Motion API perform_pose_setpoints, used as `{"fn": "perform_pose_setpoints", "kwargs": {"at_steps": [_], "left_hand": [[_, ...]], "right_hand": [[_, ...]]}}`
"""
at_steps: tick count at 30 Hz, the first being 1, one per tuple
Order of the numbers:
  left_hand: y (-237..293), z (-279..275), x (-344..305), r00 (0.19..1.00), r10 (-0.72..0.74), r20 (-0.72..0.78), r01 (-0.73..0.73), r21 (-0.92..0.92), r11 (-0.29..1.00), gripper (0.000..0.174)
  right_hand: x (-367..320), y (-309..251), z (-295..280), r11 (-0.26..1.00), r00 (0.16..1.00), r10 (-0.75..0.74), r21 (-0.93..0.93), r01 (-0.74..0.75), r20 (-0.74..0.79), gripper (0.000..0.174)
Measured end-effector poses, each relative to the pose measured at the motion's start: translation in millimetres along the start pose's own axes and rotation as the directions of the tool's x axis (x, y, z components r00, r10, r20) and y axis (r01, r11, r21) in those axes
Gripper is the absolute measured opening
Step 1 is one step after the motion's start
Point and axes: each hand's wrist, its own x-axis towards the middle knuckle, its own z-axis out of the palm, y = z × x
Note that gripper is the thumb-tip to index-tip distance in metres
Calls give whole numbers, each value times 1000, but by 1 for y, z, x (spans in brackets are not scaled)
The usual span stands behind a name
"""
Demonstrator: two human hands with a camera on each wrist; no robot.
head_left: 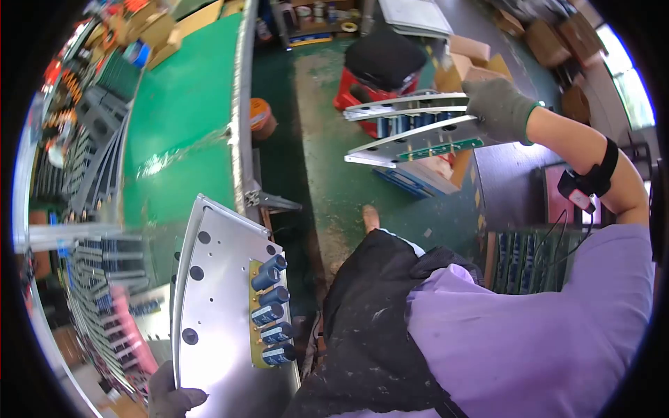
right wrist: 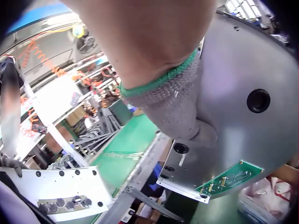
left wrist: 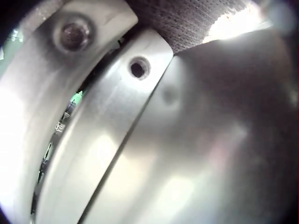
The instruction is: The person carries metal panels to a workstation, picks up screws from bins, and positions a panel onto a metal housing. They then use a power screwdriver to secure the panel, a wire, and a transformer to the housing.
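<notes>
At the lower left of the head view, my gloved left hand [head_left: 171,398] grips a silver curved metal panel [head_left: 223,306], thumb over its face. A board with several blue capacitors [head_left: 272,313] is mounted on that panel. Close together in the left wrist view lie curved metal flanges [left wrist: 107,93] with round holes, beside the glove's dark knit [left wrist: 182,21]. My gloved right hand [head_left: 498,111] holds several similar panels [head_left: 411,143] by their ends; capacitors show between them. The right wrist view shows the glove [right wrist: 173,109] against a panel [right wrist: 243,70] bearing a green board [right wrist: 233,177].
A green-topped table [head_left: 185,104] with a metal edge stands at left, beside racks of grey parts [head_left: 104,132]. Ahead are a black-covered red stool [head_left: 383,59] and cardboard boxes [head_left: 460,66]. An orange bucket [head_left: 261,118] stands by the table; more boards [head_left: 529,261] sit at right.
</notes>
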Motion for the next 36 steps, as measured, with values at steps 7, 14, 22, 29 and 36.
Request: {"fn": "perform_pose_setpoints", "kwargs": {"at_steps": [7, 14, 22, 29, 36], "left_hand": [[98, 67, 71, 992, 35, 121, -38, 23, 999, 52], [254, 221, 167, 934, 106, 342, -131, 50, 990, 64], [410, 374, 252, 757, 99, 645, -220, 109, 969, 63], [548, 569, 298, 604, 169, 779, -429, 139, 893, 53], [660, 756, 318, 606, 63, 793, -311, 164, 936, 51]], "right_hand": [[-59, 88, 113, 949, 900, 253, 89, -302, 355, 23], [-162, 153, 211, 844, 756, 368, 147, -516, 541, 28], [-214, 235, 266, 598, 607, 522, 250, -762, 599, 30], [-254, 351, 320, 462, 517, 541, 280, -842, 663, 26], [-281, 446, 452, 341, 496, 535, 362, -868, 684, 19]]}}
